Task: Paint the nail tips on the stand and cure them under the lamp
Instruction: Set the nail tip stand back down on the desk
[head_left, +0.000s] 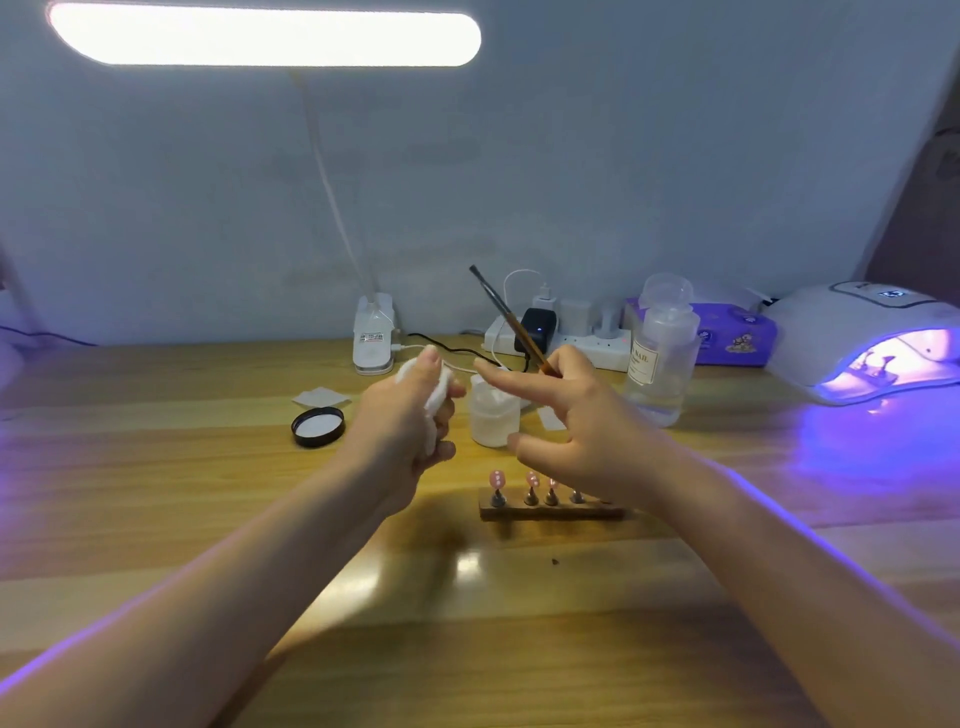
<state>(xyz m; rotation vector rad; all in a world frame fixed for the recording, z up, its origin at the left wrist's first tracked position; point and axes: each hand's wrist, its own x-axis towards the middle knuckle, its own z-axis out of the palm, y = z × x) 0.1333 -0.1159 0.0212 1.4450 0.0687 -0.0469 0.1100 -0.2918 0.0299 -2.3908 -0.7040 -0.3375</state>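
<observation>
A small wooden stand (550, 512) sits on the table in front of me, with several pink nail tips (497, 479) on metal pegs; my right hand covers its right end. My left hand (410, 431) grips a white cotton pad (436, 395) above the table. My right hand (576, 421) holds a thin brush (506, 317) whose dark end points up and to the left, index finger stretched toward the pad. The curing lamp (862, 343) glows violet at the far right, with something lit inside it.
A small white jar (493, 415) stands between my hands, its black lid (318, 427) lying to the left. A clear pump bottle (662, 353), a power strip (571, 340) with chargers, a purple tissue pack (732, 338) and the desk lamp base (373, 338) line the back.
</observation>
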